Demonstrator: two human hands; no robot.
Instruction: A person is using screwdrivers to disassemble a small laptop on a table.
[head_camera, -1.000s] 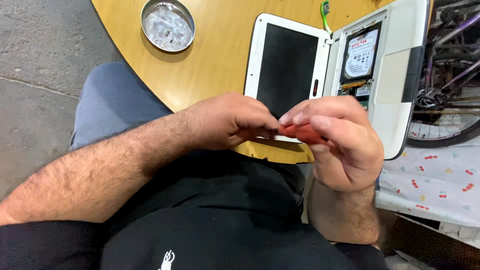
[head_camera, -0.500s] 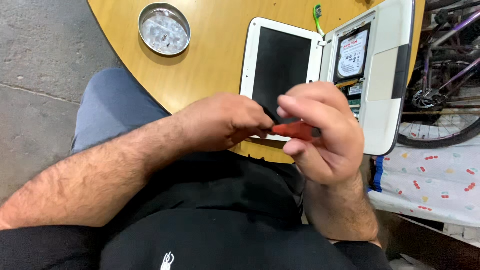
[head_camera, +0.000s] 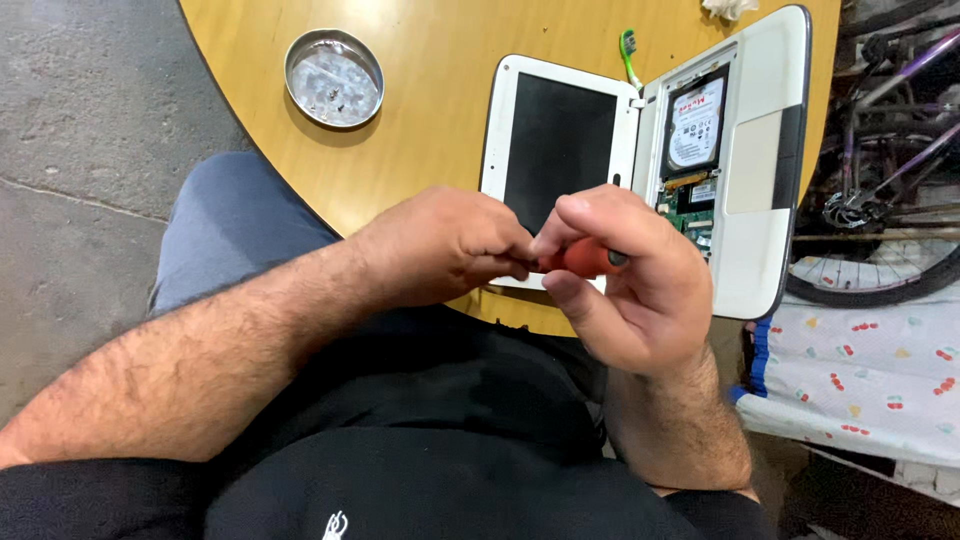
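The person's two forearms are bare and hairy from elbow to wrist, with no watch, band or ring showing on the left hand (head_camera: 445, 250) or the right hand (head_camera: 630, 285). The fingers (head_camera: 585, 215) are thick, with short, plain nails. A black short-sleeved shirt of soft cloth (head_camera: 420, 430) covers the torso and bears a small white emblem (head_camera: 335, 524) low on the front. Grey-blue trousers (head_camera: 225, 225) cover the one thigh in view.

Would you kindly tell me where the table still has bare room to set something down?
Bare wood lies between the metal dish and the open laptop, on the table. Near both hands and the red tool, it is crowded.
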